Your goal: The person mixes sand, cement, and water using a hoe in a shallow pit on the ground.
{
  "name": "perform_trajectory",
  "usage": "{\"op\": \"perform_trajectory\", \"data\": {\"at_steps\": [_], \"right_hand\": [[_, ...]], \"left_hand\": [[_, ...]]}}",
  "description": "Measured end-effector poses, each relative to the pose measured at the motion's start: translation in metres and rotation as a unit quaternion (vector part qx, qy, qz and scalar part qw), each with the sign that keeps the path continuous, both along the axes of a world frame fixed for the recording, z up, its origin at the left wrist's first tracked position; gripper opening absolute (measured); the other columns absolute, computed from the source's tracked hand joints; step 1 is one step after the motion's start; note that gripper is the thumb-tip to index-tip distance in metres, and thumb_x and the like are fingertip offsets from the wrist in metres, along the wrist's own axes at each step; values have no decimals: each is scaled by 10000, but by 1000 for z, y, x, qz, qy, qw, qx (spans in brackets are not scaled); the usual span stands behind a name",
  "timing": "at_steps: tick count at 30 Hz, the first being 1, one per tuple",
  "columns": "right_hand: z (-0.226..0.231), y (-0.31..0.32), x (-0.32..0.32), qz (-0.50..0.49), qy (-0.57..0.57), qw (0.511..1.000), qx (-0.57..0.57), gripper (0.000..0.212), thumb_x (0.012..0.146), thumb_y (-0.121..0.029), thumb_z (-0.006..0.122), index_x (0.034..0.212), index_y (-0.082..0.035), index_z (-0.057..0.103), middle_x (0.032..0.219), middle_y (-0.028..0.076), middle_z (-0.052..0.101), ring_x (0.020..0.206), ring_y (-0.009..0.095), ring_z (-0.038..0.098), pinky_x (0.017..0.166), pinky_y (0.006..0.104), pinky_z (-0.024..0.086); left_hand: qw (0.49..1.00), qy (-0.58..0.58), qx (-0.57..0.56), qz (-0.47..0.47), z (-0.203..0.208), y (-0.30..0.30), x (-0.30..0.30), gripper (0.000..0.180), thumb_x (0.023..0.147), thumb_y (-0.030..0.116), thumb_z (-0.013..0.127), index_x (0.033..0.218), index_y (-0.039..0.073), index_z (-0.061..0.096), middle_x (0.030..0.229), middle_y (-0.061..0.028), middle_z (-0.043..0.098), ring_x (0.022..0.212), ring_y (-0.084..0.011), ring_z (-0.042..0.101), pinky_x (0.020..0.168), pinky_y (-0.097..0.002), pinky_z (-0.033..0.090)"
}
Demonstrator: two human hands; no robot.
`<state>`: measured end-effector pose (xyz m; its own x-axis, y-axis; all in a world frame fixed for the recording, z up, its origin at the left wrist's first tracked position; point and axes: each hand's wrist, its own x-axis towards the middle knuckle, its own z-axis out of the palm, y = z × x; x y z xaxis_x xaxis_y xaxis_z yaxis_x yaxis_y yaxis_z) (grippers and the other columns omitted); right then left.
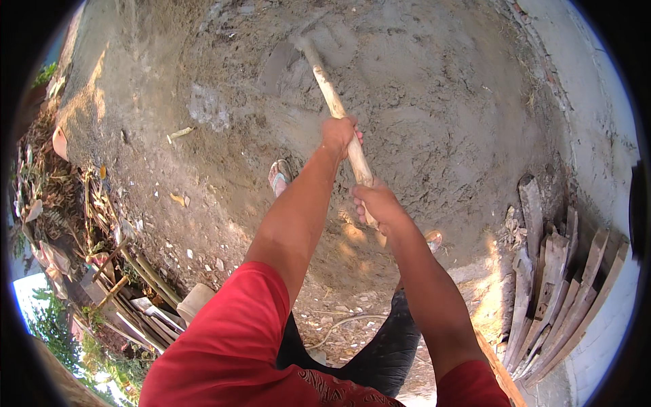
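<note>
Both my hands are closed round the pale wooden handle (330, 93) of a long tool, which looks like a hoe. My left hand (339, 136) grips it about midway, and my right hand (380, 205) holds it closer to me, near its end. The handle slants away to the far left. Its far end meets wet grey mortar or mud (420, 108) spread over the ground. Mud coats the tool's head there, so its shape is hard to make out.
My left foot (280, 175) in a sandal stands at the mix's near edge. Weathered planks (542, 292) lean by a pale wall (603, 136) on the right. At the left lie dry leaves, sticks and wood scraps (142, 271). A thin hose or cord (342, 322) curves behind my legs.
</note>
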<state>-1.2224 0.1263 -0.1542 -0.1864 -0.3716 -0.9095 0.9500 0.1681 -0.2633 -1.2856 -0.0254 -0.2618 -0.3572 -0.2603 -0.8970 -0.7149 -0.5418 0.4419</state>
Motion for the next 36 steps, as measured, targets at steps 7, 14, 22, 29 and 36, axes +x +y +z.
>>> {"op": "perform_trajectory", "data": {"at_steps": [7,14,22,29,36], "right_hand": [[131,148,62,33,13,999,33,320,899,-96,621,1173,-36,467,721,23,525,517,107,499,440,282,437],[238,281,241,112,90,986,89,560,855,36,637,1352,35,379,698,62,546,469,165,554,411,312,455],[39,75,63,-77,-20,989,-124,552,836,-64,669,1303,21,388,689,42,521,483,132,520,411,320,456],[-39,-27,-49,-180,11,972,-149,130,873,-120,630,920,-49,532,676,17,550,503,111,522,432,294,452],[56,113,40,-219,-57,974,-13,146,912,-105,613,1016,-52,526,747,26,553,537,114,512,420,284,416]], "left_hand": [[997,14,60,37,123,151,73,176,893,125,632,788,16,542,652,-66,548,512,-176,565,440,-340,503],[978,49,202,4,288,263,221,175,945,143,655,995,40,523,731,-41,569,569,-146,607,531,-317,525],[989,72,-113,-70,113,80,38,360,935,212,693,1077,-26,464,751,-89,566,567,-156,595,454,-331,500],[984,16,-73,-159,-11,-13,-84,158,884,108,648,840,-27,578,688,-107,597,536,-204,592,479,-369,535],[990,-8,19,-137,46,145,9,88,840,28,616,800,-27,560,636,-90,547,493,-203,579,422,-371,512]]}}
